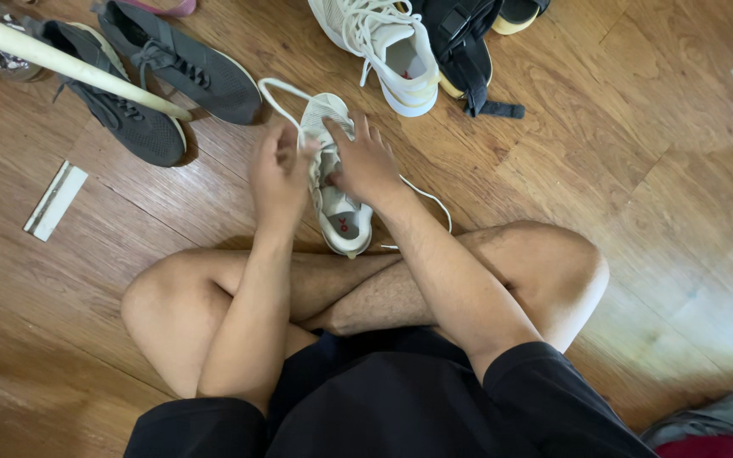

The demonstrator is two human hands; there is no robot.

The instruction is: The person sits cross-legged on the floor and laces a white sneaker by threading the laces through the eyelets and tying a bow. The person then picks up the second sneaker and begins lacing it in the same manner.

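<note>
Person sits cross-legged on the wooden floor (638, 170). White sneaker (338, 191) lies just ahead of the shins, long axis from 12 to 6 o'clock, heel toward the body. Both hands sit on its laced upper, about equally near: left hand (280, 174) at 9 o'clock, fingers closed on the white lace (277, 97); right hand (366, 161) at 3 o'clock, fingers pinched narrow at the eyelets. A lace loop arcs toward 11 o'clock. Sneaker is pale mesh with a grey insole. Matching sneaker (392, 42) at 12; dark grey pair (150, 72) at 10.
</note>
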